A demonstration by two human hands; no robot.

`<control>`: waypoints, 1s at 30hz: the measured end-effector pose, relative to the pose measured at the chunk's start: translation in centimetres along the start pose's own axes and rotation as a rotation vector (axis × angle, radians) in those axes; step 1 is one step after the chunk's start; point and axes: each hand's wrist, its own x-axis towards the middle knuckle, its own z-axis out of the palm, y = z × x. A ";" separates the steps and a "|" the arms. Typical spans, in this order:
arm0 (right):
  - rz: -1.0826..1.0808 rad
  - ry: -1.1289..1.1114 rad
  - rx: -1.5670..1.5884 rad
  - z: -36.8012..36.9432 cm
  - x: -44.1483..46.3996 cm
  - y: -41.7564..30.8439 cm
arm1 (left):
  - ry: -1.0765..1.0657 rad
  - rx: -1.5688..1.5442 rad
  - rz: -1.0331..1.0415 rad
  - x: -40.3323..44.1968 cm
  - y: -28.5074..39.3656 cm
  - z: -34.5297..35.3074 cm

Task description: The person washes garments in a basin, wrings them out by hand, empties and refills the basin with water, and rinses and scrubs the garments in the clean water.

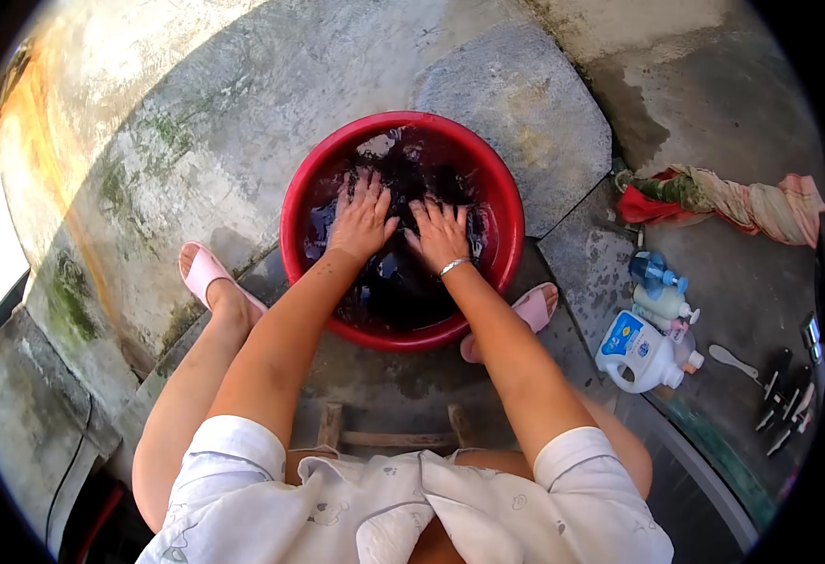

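A red plastic basin (516,221) stands on the ground between my feet, holding dark water and a dark, wet mass (398,277) that looks like cloth. My left hand (362,221) lies palm down on the left side of this mass, fingers spread and their tips partly in the water. To its right, my right hand (440,235) also presses down with fingers apart; a silver bracelet (454,266) circles that wrist. Neither hand grips anything that I can see. The shape of the dark mass under the palms is hidden.
On the right stand a white-and-blue detergent jug (633,350), a blue bottle (655,271) and a pump bottle (664,303). A white brush (734,362) lies beyond them. A twisted, patterned cloth (722,197) lies at upper right. Pink slippers (207,270) flank the basin.
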 end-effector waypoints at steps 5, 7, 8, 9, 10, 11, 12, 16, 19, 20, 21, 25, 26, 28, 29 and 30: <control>-0.012 -0.207 -0.078 2.5 0.9 1.7 | -0.120 0.096 0.028 2.2 -0.3 2.0; 0.027 -0.204 -0.049 1.5 1.4 1.8 | -0.108 0.146 0.038 2.3 -0.2 2.5; 0.067 -0.207 -0.014 1.0 1.7 1.9 | -0.104 0.196 0.045 2.5 -0.1 2.1; 0.065 -0.194 -0.018 -0.8 1.7 1.5 | -0.091 0.202 0.047 2.2 -0.2 0.3; -0.021 -0.080 0.045 -2.6 1.2 1.3 | -0.066 -0.093 0.013 1.4 -0.4 -1.5; -0.108 0.032 0.109 -3.9 1.0 1.2 | -0.043 -0.387 -0.020 0.6 -0.4 -3.0; -0.072 0.187 0.292 -4.5 1.1 1.3 | -0.042 -0.381 -0.020 -0.3 0.0 -3.5; 0.339 0.135 0.346 -4.7 -0.5 0.0 | 0.197 -0.529 -0.594 -2.6 2.6 -3.6; 0.502 0.036 0.556 -1.3 0.5 -2.3 | 0.165 -0.967 -0.739 -1.8 3.4 -0.8; 0.414 0.141 0.799 0.8 1.1 -2.3 | 0.161 -0.967 -0.739 -1.2 3.6 -1.1; 0.408 0.091 1.028 2.6 1.2 -2.3 | 0.176 -1.362 -0.727 -0.4 3.8 -2.0; 0.397 0.043 1.042 -1.6 0.0 -5.4 | -0.086 -2.035 -0.871 1.3 0.4 -2.3; 0.387 0.096 0.974 -3.3 -0.4 -6.8 | -0.161 -2.066 -0.886 1.4 -0.7 -0.7; 0.273 0.257 0.941 -4.9 -1.0 -8.7 | -0.316 -2.061 -0.577 0.7 -1.1 -2.4; 0.252 0.247 0.860 -6.3 -1.3 -9.8 | -0.338 -2.081 -0.513 0.3 -0.8 -2.5; 0.230 0.237 0.779 -8.2 -1.4 -10.9 | -0.335 -2.118 -0.500 -0.2 -0.1 -2.7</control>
